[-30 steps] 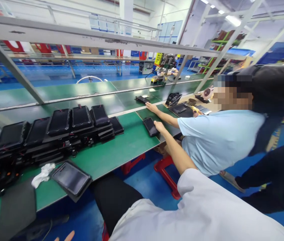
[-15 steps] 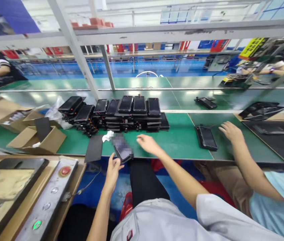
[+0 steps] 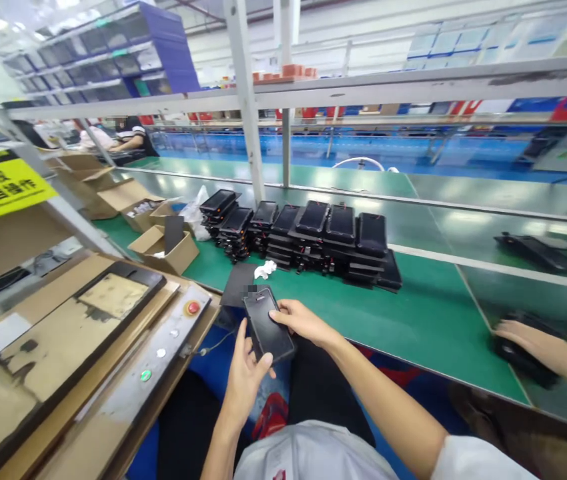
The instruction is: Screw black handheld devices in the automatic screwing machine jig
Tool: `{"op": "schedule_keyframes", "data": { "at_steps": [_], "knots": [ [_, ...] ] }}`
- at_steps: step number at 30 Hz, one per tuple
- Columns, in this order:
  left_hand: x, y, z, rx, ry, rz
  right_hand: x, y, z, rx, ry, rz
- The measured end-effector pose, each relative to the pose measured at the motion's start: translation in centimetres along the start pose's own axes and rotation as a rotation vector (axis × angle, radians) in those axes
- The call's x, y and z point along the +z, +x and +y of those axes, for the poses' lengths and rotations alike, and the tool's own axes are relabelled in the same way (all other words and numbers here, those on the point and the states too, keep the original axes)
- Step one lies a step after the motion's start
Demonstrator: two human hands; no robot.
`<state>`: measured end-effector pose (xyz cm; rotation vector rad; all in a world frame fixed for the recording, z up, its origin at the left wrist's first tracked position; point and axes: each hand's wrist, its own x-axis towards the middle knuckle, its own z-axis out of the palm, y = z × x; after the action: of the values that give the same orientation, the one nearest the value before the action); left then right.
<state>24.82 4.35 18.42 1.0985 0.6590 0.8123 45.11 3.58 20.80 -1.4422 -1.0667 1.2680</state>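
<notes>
A black rugged handheld tablet (image 3: 267, 325) sits between my hands, just past the green bench's front edge and above my lap. My left hand (image 3: 246, 377) holds its lower left side from below, fingers spread. My right hand (image 3: 303, 320) grips its right edge, with the fingers lying across the back. Beyond it are a black flat pad (image 3: 237, 283) and a white cloth (image 3: 265, 269). A stacked group of similar rugged tablets (image 3: 323, 233) lies further along the bench.
A co-worker's hand (image 3: 523, 340) rests on a black device at the right. An open cardboard box (image 3: 163, 250) stands on the green bench (image 3: 428, 333). A test fixture with a red button (image 3: 192, 307) and a worn tray (image 3: 113, 297) lie to my left.
My view has swung left. Both hands now hold the tablet, which has moved from the bench top to over the front edge. My right hand has come off the bench.
</notes>
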Motion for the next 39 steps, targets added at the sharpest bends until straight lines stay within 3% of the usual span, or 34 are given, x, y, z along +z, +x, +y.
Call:
{"op": "schedule_keyframes", "data": {
  "at_steps": [7, 12, 17, 22, 26, 30, 35, 39],
  "knots": [
    [-3.5, -6.1, 5.1, 0.025, 0.096, 0.084, 6.5, 0.8, -5.7, -0.020, 0.331, -0.344],
    [-6.6, -9.7, 6.2, 0.071, 0.083, 0.215, 12.0, 2.6, -8.0, -0.073, 0.340, -0.456],
    [-8.1, -12.9, 7.9, 0.135, -0.021, 0.288, 17.3, 4.0, -10.1, -0.086, 0.274, -0.560],
    [-9.9, -15.7, 8.6, 0.193, -0.051, 0.515, 22.1, 6.1, -13.4, -0.061, 0.249, -0.657],
    [-12.1, -17.6, 5.2, 0.170, -0.127, 0.709, 27.4, 10.6, -17.4, -0.077, 0.284, -0.682],
    [-13.4, -17.8, -1.2, 0.040, -0.219, 0.656, 35.5, 15.9, -20.6, -0.132, 0.280, -0.785],
    [-13.8, -16.6, -7.9, -0.091, -0.264, 0.573, 44.8, 19.5, -20.6, -0.088, 0.253, -0.764],
    [-14.9, -16.9, -9.6, -0.116, -0.223, 0.570, 48.4, 20.5, -19.0, -0.168, 0.138, -0.772]
  ]
}}
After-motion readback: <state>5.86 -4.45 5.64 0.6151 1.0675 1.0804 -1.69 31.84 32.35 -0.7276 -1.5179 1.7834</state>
